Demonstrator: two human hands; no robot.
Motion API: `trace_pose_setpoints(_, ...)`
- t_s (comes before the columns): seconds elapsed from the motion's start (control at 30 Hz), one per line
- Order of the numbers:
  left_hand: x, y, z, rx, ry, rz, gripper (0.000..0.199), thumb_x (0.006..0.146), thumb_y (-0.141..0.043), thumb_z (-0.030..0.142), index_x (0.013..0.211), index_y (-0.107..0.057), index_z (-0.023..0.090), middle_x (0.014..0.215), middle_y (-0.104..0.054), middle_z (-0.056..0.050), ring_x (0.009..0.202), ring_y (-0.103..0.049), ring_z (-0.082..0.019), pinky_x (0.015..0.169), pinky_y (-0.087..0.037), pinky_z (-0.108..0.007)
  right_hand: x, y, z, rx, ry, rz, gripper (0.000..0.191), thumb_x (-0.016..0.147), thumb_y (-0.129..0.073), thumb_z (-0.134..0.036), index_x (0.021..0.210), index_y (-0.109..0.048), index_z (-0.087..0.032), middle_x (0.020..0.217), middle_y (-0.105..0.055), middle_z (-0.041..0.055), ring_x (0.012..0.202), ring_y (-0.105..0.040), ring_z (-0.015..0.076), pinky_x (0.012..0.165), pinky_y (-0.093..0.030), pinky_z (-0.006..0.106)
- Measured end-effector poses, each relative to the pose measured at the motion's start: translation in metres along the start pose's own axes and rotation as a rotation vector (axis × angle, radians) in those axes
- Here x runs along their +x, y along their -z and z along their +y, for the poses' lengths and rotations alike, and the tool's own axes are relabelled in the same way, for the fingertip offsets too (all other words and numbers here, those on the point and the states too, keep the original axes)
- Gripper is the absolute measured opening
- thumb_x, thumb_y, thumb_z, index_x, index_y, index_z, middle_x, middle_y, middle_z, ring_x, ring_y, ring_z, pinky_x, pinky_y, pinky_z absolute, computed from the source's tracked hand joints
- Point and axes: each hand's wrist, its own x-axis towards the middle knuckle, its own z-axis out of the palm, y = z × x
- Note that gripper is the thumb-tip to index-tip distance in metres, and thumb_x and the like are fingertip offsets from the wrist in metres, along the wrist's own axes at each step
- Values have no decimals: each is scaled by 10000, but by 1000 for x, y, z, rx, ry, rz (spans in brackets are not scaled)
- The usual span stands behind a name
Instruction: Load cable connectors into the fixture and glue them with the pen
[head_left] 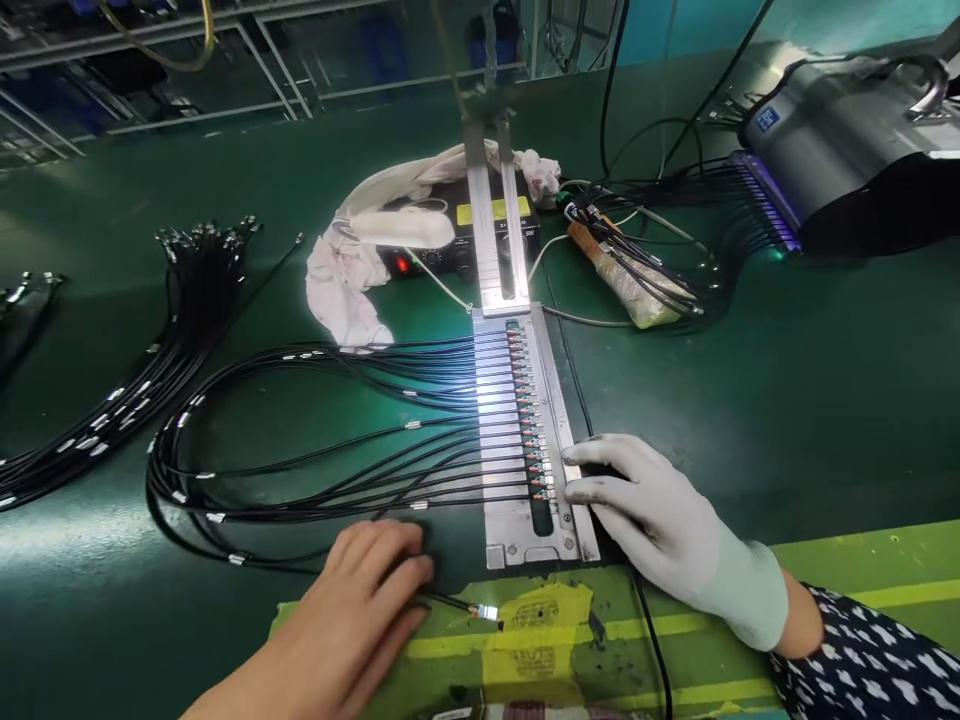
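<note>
Mid-counter (825,420), here's the metal fixture (510,530) carrying a row of black cables (502,470), seemingly to keep them parallel and spaced. Gloved right hand (660,530), fingers slightly parted, touches its right rail, probably steadying it. Bare left hand (367,600) curls over a loose cable (446,599) near its lower end; grip, can't tell. That cable's slim, black, tipped with a shiny connector (487,612).

- Far right: dark grey machine (832,140) with purple glow (771,205)
- Far centre: black box (433,262) with red light (403,265), pale cloth (346,280) curled beside it
- Beyond the bench (840,390): metal rack (265,72)
- Near edge: yellow tape (536,650)
</note>
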Motion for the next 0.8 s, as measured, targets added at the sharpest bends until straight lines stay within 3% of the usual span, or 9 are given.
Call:
trace_pose_setpoints(0.1, -6, 5, -3, -84, 40, 94, 148, 957, -456, 123, 980, -580, 200, 983, -612, -62, 924, -544, -175, 796, -473, -272, 1, -1, -1, 17, -33, 3, 271, 980, -443, -111, 1112, -646, -231, 1252, -560, 102, 1183, -492, 275, 967, -470, 498)
trace_pose_setpoints(0.27, 25, -1, -1, 16, -121, 232, 372, 953, -412, 50, 1247, -587, 195, 1021, -596, -77, 900, -564, -144, 776, -485, -234, 6, 0, 0, 66, -71, 15, 261, 981, -441, -107, 1087, -646, -230, 1217, -569, 90, 1163, -501, 257, 960, -474, 456)
trace_pose_setpoints(0.43, 53, -14, 3, 200, -223, 235, 404, 980, -378, 101, 1319, -572, 209, 1002, -603, -65, 885, -578, -158, 780, -488, -244, 6, 1, -1, 86, -74, 22, 231, 977, -457, -116, 1088, -636, -211, 1220, -567, 91, 1147, -506, 249, 960, -468, 438)
trace_pose_setpoints(0.67, 56, -2, 3, 202, -223, 103, 424, 1032, -309, 187, 1408, -497, 239, 1017, -635, -73, 907, -585, -174, 800, -499, -263, 10, 2, -1, 128, -122, 14, 240, 970, -456, -110, 1058, -657, -208, 1201, -574, 80, 1128, -518, 240, 969, -457, 435)
trace_pose_setpoints(0.8, 54, -1, 4, 124, -169, 97, 418, 1036, -310, 200, 1382, -533, 270, 1051, -644, -66, 980, -609, -162, 849, -507, -231, 9, 1, -1, 143, -140, -3, 254, 981, -446, -125, 1070, -663, -222, 1193, -577, 83, 1122, -524, 247, 957, -469, 441)
